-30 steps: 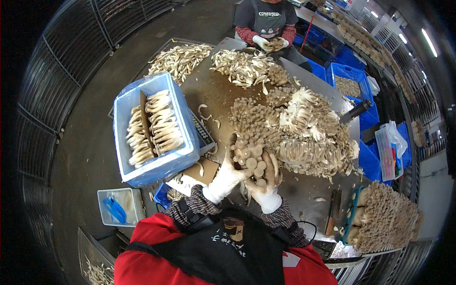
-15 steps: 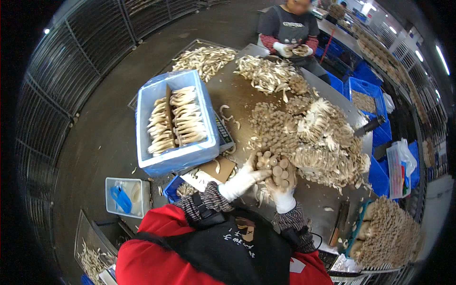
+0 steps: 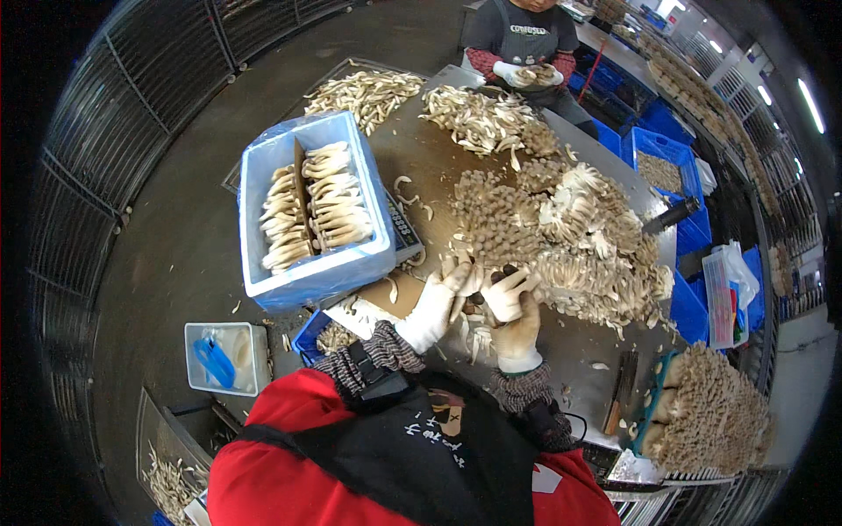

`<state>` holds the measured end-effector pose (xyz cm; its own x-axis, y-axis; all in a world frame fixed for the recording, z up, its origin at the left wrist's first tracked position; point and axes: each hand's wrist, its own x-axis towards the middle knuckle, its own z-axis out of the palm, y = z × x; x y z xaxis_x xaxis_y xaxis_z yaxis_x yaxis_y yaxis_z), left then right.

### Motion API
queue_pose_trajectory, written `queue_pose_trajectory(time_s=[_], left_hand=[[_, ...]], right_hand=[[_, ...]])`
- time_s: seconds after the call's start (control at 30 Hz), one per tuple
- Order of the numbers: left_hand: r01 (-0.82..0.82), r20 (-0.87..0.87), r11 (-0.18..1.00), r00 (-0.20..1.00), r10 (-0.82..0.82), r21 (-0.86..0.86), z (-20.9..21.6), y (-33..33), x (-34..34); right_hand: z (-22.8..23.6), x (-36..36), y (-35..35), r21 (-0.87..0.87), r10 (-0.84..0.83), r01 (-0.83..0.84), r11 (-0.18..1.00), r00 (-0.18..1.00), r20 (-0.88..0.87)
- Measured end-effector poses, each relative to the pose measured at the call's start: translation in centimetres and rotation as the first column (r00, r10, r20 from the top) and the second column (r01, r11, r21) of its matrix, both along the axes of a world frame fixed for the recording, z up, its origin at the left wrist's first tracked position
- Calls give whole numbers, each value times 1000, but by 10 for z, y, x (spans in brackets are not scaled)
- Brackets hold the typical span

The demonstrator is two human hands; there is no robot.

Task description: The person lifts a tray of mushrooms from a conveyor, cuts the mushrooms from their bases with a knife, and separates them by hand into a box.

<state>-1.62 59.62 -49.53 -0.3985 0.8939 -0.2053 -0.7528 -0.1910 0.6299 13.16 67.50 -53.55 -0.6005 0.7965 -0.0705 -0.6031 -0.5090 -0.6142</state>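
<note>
Looks like a pale piece of mushroom (image 3: 472, 280), held close between left hand (image 3: 432, 309) and right hand (image 3: 517, 326), too covered to show its full shape. Sits near a large mushroom heap (image 3: 570, 241), tan-capped and white-stemmed, piled in dense clusters.

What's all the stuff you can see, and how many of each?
table: 1, grey, middle
box: 1, pale blue, table's left side
mushroom rows: 2, cream, inside the box
divider: 1, brown, between the rows
scale: 1, dark, poking out beside the box
mushroom heap: 1, brown and cream, right of centre
loose mushroom piles: 2, cream, far end
clear bin: 1, whitish, lower left
crates: several, blue, right
mushroom slab: 1, brown, lower right
co-worker: 1, dark top, far end
left hand: 1, white-gloved, table's near edge
right hand: 1, white-gloved, beside the left; what's between them is unclear
apron: 1, black, bottom
</note>
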Motion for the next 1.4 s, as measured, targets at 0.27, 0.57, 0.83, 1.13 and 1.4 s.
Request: queue_pose_trajectory(time_s=[0.27,0.57,0.83,1.13,1.4], left_hand=[[149,-15,988,989,-149,46,-58,1,1],[136,-171,985,973,-152,-102,-46,20,19],[-25,-295,993,955,-12,-119,-85,43,14],[-81,-797,906,513,-319,-415,-51,30,1],[218,-531,913,757,-380,-344,-85,45,2]], right_hand=[[4,16,17,-683,-94,-387,620,827,-554],[-14,15,5,15,50,-57,998,950,307],[3,5,4,-139,3,58,989,916,401],[-25,35,35,501,-449,154,852,708,546],[-51,32,44,294,31,-187,937,886,462]])
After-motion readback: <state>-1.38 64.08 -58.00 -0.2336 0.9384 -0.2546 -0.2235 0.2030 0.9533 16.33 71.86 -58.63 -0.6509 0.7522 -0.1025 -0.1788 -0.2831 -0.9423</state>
